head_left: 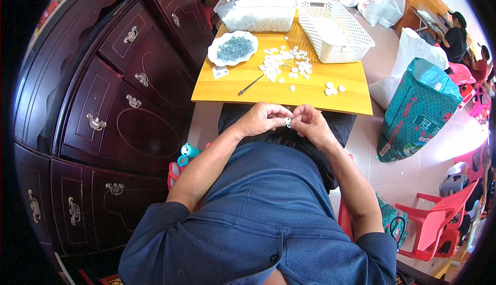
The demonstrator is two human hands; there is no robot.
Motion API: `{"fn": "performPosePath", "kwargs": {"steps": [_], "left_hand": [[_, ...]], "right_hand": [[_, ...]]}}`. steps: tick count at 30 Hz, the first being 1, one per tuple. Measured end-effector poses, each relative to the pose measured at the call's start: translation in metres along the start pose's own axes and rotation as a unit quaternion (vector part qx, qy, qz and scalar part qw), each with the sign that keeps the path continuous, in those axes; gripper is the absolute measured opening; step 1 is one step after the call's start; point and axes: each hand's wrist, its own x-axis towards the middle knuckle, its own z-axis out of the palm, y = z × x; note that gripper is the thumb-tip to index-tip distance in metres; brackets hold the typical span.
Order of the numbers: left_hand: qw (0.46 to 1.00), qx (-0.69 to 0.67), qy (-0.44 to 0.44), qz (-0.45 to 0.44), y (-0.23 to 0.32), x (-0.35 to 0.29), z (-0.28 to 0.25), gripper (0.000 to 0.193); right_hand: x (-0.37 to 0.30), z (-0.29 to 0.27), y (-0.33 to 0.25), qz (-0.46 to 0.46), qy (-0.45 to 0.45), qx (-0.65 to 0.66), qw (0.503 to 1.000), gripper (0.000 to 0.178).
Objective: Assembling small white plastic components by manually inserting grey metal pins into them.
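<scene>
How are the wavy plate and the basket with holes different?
The plate is shallow with a wavy rim; the basket is deep, with holes in its sides. The plate looks smaller than the basket. The plate holds small blue-grey bits; the basket holds white things. Both are whitish, on the yellow table.

Wearer's two hands point(263, 118), one plate point(212, 52), one tool point(251, 85)

Yellow worktop point(333, 96), white pieces point(270, 69) before you
The small part point(288, 122) you hold is white, your shirt point(274, 181) navy; the scalloped dish point(214, 50) is white under blue-grey bits point(235, 49), the tall bag point(413, 107) patterned teal with red.
</scene>
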Motion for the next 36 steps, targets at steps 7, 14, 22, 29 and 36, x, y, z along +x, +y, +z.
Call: {"fn": "performPosePath", "kwargs": {"steps": [7,14,22,29,36], "left_hand": [[1.000,-0.009,-0.011,-0.003,-0.004,0.001,0.001,0.027],[1.000,-0.014,0.007,0.010,-0.006,0.001,0.003,0.027],[1.000,-0.007,0.014,0.012,-0.007,0.001,0.001,0.025],[0.999,-0.001,0.015,0.052,-0.018,0.004,0.001,0.024],[0.988,0.107,0.050,0.102,-0.006,0.001,0.007,0.023]], "right_hand": [[0.001,0.000,0.002,-0.003,0.003,0.003,1.000,0.022],[0.000,0.002,0.000,-0.003,0.015,0.030,0.999,0.021],[-0.002,0.004,-0.001,0.007,0.019,0.059,0.998,0.020],[-0.002,0.003,-0.002,0.062,0.006,0.039,0.997,0.021],[-0.001,0.007,0.003,0.073,0.022,0.043,0.996,0.019]]}}
